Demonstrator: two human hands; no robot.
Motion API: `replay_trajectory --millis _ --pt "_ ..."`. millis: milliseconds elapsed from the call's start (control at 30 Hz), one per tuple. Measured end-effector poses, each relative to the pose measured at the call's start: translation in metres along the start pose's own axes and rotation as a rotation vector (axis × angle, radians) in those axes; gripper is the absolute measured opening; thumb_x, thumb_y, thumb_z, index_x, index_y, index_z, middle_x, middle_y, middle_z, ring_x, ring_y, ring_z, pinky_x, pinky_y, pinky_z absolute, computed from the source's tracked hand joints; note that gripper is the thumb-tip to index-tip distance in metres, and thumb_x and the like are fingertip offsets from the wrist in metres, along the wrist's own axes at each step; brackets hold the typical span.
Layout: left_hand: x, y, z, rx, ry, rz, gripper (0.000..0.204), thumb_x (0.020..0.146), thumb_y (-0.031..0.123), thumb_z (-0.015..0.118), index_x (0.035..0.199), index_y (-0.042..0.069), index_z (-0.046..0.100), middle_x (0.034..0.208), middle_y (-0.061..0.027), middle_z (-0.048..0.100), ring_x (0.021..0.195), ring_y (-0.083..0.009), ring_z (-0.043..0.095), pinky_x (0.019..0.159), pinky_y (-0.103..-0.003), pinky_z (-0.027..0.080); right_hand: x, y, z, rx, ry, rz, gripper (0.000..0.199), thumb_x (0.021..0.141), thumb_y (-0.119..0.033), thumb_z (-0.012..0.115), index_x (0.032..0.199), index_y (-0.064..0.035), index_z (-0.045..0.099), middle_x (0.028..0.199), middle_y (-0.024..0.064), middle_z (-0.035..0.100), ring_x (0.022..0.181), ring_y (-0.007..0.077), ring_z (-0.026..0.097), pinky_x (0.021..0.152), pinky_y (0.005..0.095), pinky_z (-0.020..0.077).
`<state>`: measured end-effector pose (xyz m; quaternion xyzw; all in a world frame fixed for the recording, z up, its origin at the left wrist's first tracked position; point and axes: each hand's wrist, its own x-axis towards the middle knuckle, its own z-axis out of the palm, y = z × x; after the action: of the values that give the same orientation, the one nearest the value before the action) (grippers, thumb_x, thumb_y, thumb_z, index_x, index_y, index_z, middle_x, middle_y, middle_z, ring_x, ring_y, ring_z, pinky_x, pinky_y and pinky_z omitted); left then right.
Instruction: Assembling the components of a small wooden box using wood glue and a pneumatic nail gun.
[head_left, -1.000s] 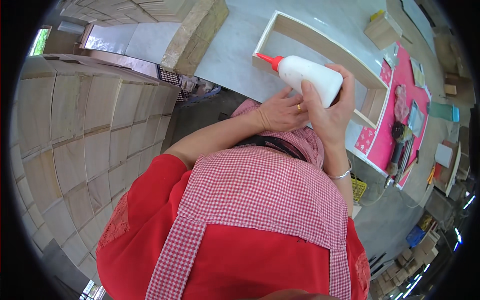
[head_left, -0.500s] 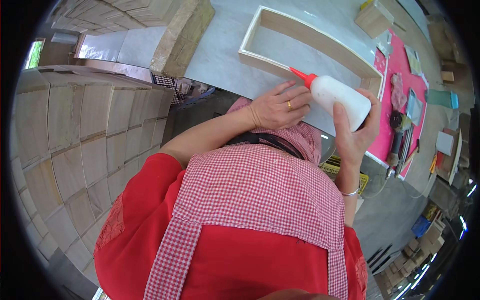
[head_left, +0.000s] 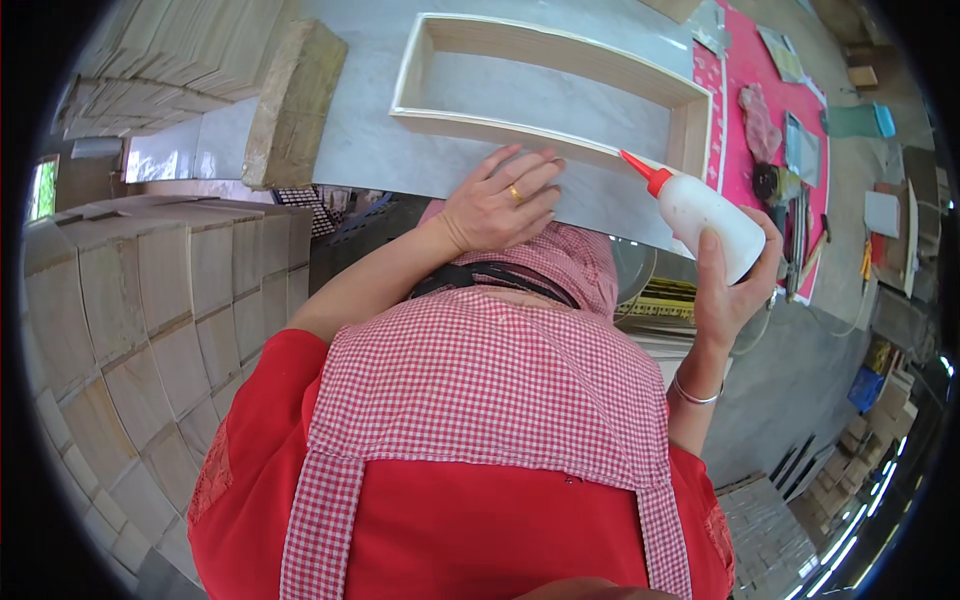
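My right hand (head_left: 738,285) is wrapped round a white squeeze bottle (head_left: 708,225) with a red pointed nozzle. The bottle is tilted, its tip at the top edge of the near wall of a rectangular wooden frame (head_left: 500,128), close to the right end; whether it touches I cannot tell. A pale line runs along the frame's top edges. My left hand (head_left: 505,200), a ring on one finger, rests at the front of the table with its fingers stretched out and holding nothing. Its fingertips are just in front of the frame's near wall.
A thick wooden block (head_left: 292,105) stands on the grey table (head_left: 365,150), left of the frame. Stacked wooden boards (head_left: 140,290) fill the left side. On the right, a pink sheet (head_left: 738,110) bears tools and a crumpled plastic bag (head_left: 760,122). Beyond is a teal container (head_left: 860,121).
The bottle's tip has travelled right along the frame's near wall, toward its right end. The whole view has shifted, so the frame and table appear further left. My left hand stays outstretched.
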<state>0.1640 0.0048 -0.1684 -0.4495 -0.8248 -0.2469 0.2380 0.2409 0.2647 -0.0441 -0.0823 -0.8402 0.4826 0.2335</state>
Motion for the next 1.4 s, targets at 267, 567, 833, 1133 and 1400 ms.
replay_trajectory --millis 267,567,833,1133,1400 --pt "0.002 0.001 -0.001 0.006 -0.027 -0.011 0.028 0.079 0.026 0.073 0.103 0.013 0.068 0.131 -0.0056 0.058 0.128 -0.0242 0.052 0.111 -0.044 0.034 -0.008 0.015 -0.037 -0.117 0.125 0.019 0.042 0.087 -0.012 0.075 0.121 0.0011 0.055 0.112 0.0097 0.060 0.101 0.0176 0.060 0.088 0.0312 0.0507" --pt "0.004 0.001 -0.001 0.018 -0.056 -0.024 0.026 0.080 0.027 0.073 0.103 0.014 0.069 0.134 -0.0069 0.057 0.129 -0.0253 0.052 0.111 -0.045 0.034 -0.011 0.027 -0.059 -0.118 0.253 0.063 0.043 0.084 -0.012 0.077 0.119 0.0000 0.055 0.112 0.0092 0.059 0.099 0.0162 0.059 0.087 0.0300 0.0499" --pt "0.003 0.001 0.000 0.021 -0.075 -0.034 0.027 0.081 0.028 0.072 0.104 0.013 0.068 0.133 -0.0067 0.056 0.131 -0.0243 0.050 0.112 -0.045 0.033 -0.003 0.039 -0.052 -0.050 0.281 0.114 0.042 0.085 -0.014 0.077 0.118 0.0000 0.055 0.111 0.0091 0.058 0.099 0.0159 0.059 0.086 0.0293 0.0492" --pt "0.006 0.000 -0.002 0.002 -0.120 -0.032 0.028 0.080 0.026 0.073 0.104 0.011 0.070 0.132 -0.0093 0.057 0.126 -0.0285 0.054 0.109 -0.047 0.036 0.066 0.089 -0.011 0.007 0.409 0.071 0.045 0.080 -0.013 0.080 0.112 0.0012 0.052 0.107 0.0090 0.054 0.096 0.0186 0.056 0.086 0.0323 0.0472" --pt "0.007 0.000 0.004 -0.078 -0.109 0.023 0.029 0.079 0.024 0.074 0.105 0.012 0.070 0.130 -0.0098 0.057 0.126 -0.0277 0.053 0.107 -0.048 0.038 0.186 0.173 0.057 -0.399 0.420 -0.042 0.052 0.067 -0.031 0.085 0.090 -0.0008 0.050 0.089 0.0135 0.052 0.083 0.0296 0.053 0.073 0.0423 0.0446"
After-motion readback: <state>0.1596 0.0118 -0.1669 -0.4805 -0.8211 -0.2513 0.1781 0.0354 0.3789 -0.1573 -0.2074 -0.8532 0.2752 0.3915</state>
